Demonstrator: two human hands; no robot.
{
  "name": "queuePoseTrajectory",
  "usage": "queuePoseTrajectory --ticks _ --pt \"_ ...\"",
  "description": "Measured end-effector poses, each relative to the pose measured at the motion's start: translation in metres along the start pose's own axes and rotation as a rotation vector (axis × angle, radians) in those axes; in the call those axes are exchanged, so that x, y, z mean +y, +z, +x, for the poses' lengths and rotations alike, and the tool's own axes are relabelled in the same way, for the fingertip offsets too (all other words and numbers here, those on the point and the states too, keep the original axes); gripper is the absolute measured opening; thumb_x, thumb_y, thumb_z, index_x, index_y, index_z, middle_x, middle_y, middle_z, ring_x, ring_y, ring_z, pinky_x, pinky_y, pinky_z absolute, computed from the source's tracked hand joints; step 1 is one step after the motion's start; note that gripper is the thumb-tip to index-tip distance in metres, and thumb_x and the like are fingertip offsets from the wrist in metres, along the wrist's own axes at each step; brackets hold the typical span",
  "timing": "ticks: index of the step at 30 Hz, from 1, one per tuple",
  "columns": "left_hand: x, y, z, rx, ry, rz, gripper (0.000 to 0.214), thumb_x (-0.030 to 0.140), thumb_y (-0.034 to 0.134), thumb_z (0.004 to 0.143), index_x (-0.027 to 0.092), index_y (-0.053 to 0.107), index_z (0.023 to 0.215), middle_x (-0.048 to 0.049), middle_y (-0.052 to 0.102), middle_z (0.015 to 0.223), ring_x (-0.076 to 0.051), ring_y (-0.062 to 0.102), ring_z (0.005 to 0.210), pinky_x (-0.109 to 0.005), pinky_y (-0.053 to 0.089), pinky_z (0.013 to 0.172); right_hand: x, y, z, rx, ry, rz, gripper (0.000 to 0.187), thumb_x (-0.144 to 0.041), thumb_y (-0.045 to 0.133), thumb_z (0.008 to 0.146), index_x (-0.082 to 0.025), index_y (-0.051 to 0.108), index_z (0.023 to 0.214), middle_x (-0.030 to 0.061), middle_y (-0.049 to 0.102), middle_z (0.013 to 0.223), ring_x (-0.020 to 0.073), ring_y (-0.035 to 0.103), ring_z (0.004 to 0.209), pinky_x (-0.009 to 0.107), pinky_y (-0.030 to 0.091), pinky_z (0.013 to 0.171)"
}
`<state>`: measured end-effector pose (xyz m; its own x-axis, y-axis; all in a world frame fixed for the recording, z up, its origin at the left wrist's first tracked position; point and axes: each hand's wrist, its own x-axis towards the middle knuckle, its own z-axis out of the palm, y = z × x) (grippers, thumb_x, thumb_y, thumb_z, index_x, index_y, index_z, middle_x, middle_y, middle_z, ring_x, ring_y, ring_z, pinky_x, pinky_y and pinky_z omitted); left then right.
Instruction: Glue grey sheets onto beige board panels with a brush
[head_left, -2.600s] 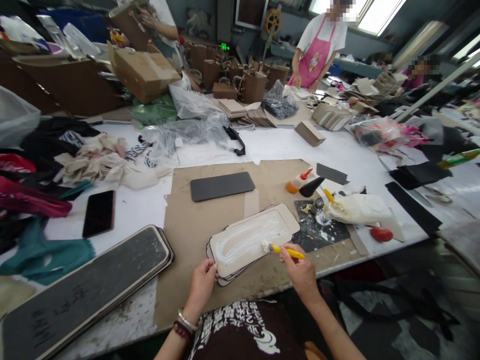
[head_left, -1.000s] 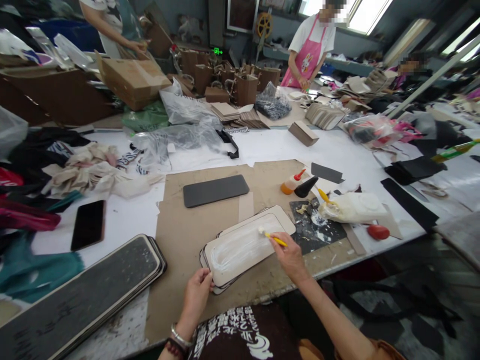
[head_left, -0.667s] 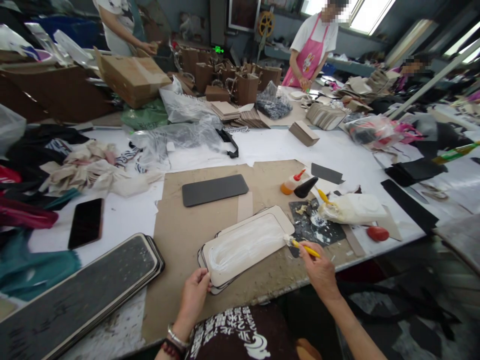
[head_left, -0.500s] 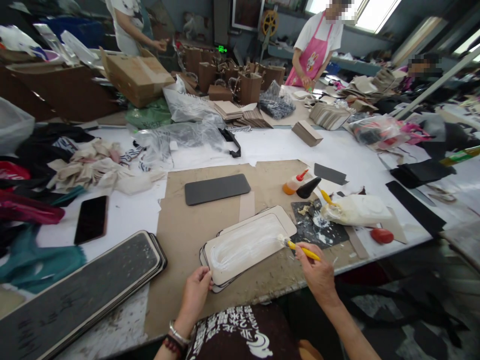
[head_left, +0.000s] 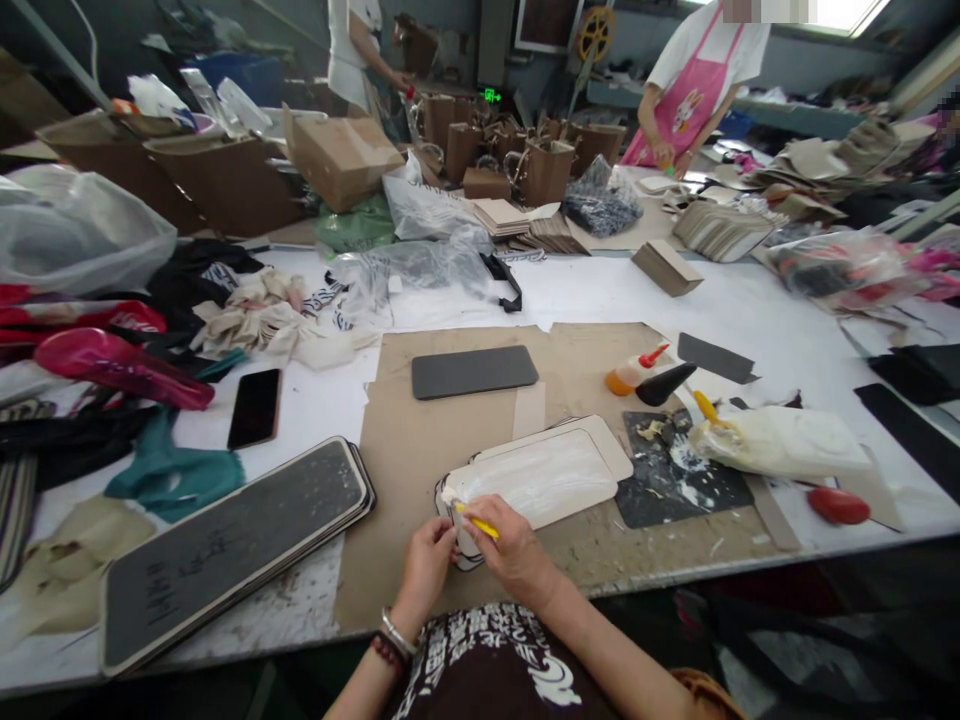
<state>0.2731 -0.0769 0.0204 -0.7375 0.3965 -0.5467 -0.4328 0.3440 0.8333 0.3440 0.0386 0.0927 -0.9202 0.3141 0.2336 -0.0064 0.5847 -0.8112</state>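
Observation:
A beige board with rounded corners, smeared with white paste, lies on top of a few similar pieces. My left hand pinches its near left corner. In my right hand is a brush with a yellow handle; its bristles touch the board's left end, close to my left fingers. Right of the board, a dark sheet is spotted with white paste. A milky plastic bottle lying on its side rests partly on that sheet, with another yellow handle at its opening.
A dark grey rounded panel lies behind the board. Long stacked panels and a phone are at left. An orange-filled bottle and a red object sit at right. Two people stand across the table, near brown bags.
My right hand has swept the brush from the board's right end to its left end, beside my left hand. The camera view has turned left.

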Motion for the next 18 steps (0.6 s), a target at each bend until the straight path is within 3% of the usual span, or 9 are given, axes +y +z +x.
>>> queuePoseTrajectory --ticks 5,11,13,15,18 --pt "0.002 -0.004 -0.001 -0.007 -0.006 0.014 0.035 0.048 0.061 0.052 0.015 0.06 0.064 0.0008 0.055 0.05 -0.014 0.051 0.048 -0.027 0.041 0.048 0.003 -0.026 -0.031 0.092 0.168 0.013 0.015 -0.025 0.046 0.088 -0.02 0.061 0.085 0.0048 0.062 0.08 0.0158 0.059 0.078 0.028 0.05 0.071" --pt "0.004 -0.005 -0.001 -0.008 -0.015 0.044 0.039 0.051 0.062 0.052 0.015 0.061 0.066 0.0003 0.055 0.048 -0.015 0.051 0.048 -0.028 0.041 0.048 0.062 -0.103 -0.064 0.437 0.307 -0.313 0.023 -0.037 0.049 0.086 -0.019 0.062 0.082 0.006 0.062 0.077 0.0181 0.06 0.07 0.032 0.051 0.067" --pt "0.004 -0.005 -0.001 -0.002 -0.021 0.049 0.04 0.051 0.063 0.051 0.014 0.061 0.066 0.0002 0.055 0.048 -0.015 0.051 0.047 -0.028 0.042 0.048 0.07 -0.12 -0.069 0.503 0.325 -0.406 0.025 -0.04 0.049 0.085 -0.019 0.061 0.081 0.0064 0.063 0.077 0.0192 0.06 0.071 0.034 0.05 0.07" --pt "0.002 -0.005 0.0 0.005 -0.025 0.05 0.041 0.051 0.063 0.051 0.014 0.06 0.067 0.0003 0.055 0.048 -0.015 0.051 0.047 -0.028 0.042 0.048 0.067 -0.123 -0.071 0.496 0.329 -0.423 0.024 -0.039 0.048 0.086 -0.019 0.061 0.082 0.0063 0.063 0.079 0.019 0.06 0.073 0.034 0.05 0.072" --pt "0.0 -0.005 0.001 0.017 -0.03 0.044 0.041 0.052 0.064 0.051 0.014 0.06 0.068 0.0008 0.055 0.047 -0.015 0.051 0.047 -0.028 0.042 0.048 0.055 -0.108 -0.071 0.368 0.327 -0.31 0.021 -0.034 0.046 0.088 -0.02 0.061 0.085 0.0059 0.062 0.08 0.0174 0.059 0.073 0.031 0.05 0.071"
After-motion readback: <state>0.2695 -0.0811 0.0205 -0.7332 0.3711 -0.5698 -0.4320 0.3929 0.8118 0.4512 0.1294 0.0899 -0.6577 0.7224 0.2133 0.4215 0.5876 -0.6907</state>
